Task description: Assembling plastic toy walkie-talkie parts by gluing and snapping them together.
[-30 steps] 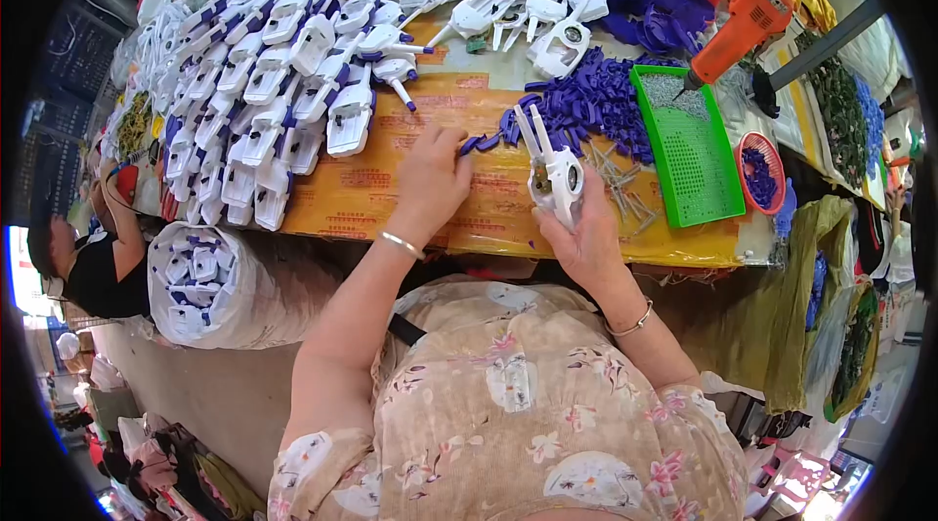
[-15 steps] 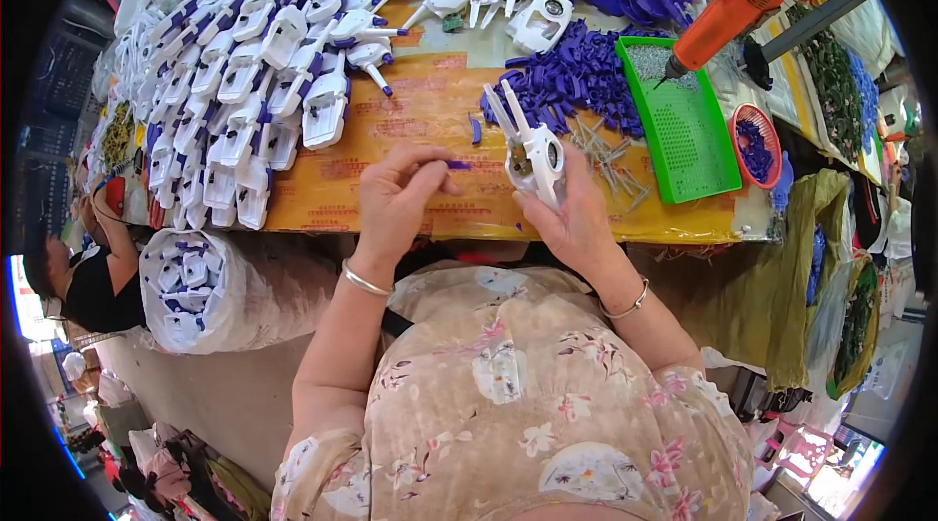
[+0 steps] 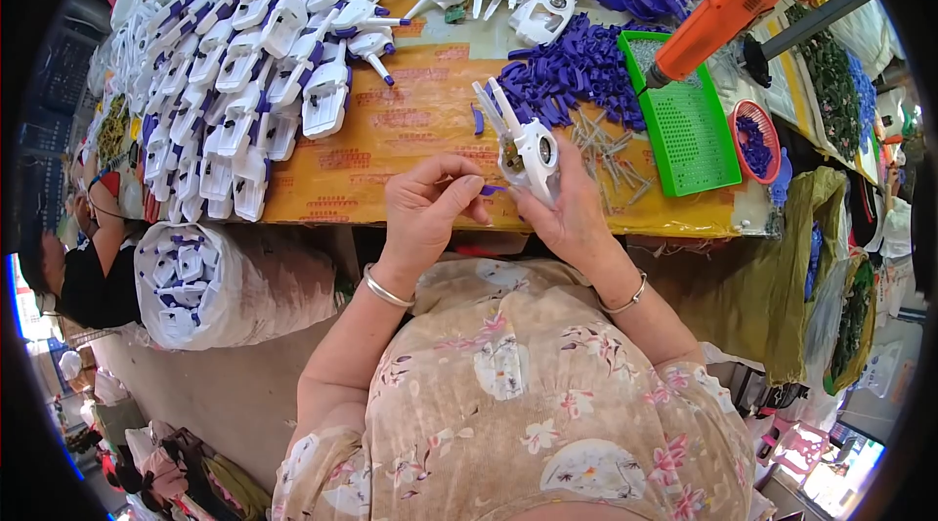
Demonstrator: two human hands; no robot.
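Observation:
My left hand (image 3: 430, 208) pinches a small purple plastic piece (image 3: 491, 190) between thumb and fingertips, its end pointing right. Close beside it, my right hand (image 3: 567, 198) grips a white plastic housing (image 3: 536, 151) with a round dark window and two prongs pointing up and away. The far side of the housing shows brownish inner parts. A single purple piece (image 3: 478, 120) lies on the table just left of the prongs. Beyond my right hand sits a heap of small purple pieces (image 3: 576, 71), with loose clear-grey rods (image 3: 611, 154) below it.
White housings with purple trim (image 3: 234, 71) cover the table's left side. An orange electric screwdriver (image 3: 718, 8) hangs over a green tray (image 3: 689, 140) of small metal parts. A red basket (image 3: 754, 125) stands right of it. At left are a filled white sack (image 3: 186, 286) and another person (image 3: 93, 267).
My left hand has moved right with the purple piece, closer to the white housing. The housing has turned slightly and shifted a little in my right hand. The screwdriver has swung left.

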